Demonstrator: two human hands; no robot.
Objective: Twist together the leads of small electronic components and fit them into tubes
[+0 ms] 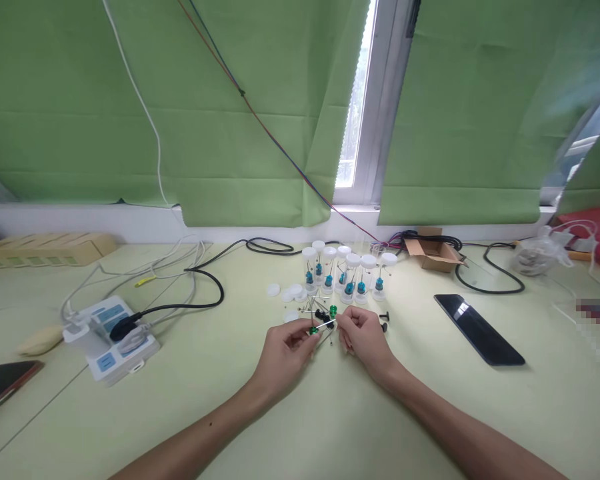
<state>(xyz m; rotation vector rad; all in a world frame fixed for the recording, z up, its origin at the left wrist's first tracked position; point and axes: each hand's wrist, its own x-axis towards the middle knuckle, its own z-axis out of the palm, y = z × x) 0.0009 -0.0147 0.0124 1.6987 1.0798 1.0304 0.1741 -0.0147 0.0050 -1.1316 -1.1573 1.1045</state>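
Thin metal rod (325,325) runs from green piece (314,331) toward my right. Best steady green piece, keep rod straight, press lightly. Green piece sits at left grip's (286,350) fingertips, pinched closed; right grip (366,339) pinched at rod's other end. Capped vials (350,288) beyond, on bench (220,400).

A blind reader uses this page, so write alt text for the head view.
A left hand pinches a small green part, with a thin rod spanning from it to the right hand, over a pale table. Beyond stand clear tubes with white caps and blue pieces inside; a power strip lies left, a dark phone right.
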